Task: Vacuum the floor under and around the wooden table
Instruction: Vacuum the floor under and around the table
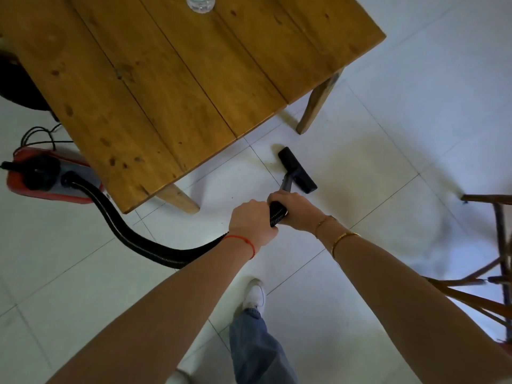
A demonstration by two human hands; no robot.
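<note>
Both the left hand (253, 221) and the right hand (295, 210) grip the hose (278, 213); the nozzle (297, 170) lies just above them (long axis diagonal), beside the wooden table (166, 79).

Bare forearms, no sleeves. A red string (243, 240) circles the left wrist; gold bangles (336, 236) circle the right. Blue jeans (255, 347), white shoe (255, 293).

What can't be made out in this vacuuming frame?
Head view, the only one:
- Floor under the wooden table: hidden by its top.
- Far table legs: hidden likewise.
- Bottle: cut off by the top edge.
- Vacuum body: partly behind the table corner.
- Wand handle: covered by the hands, left hand and right hand.
</note>
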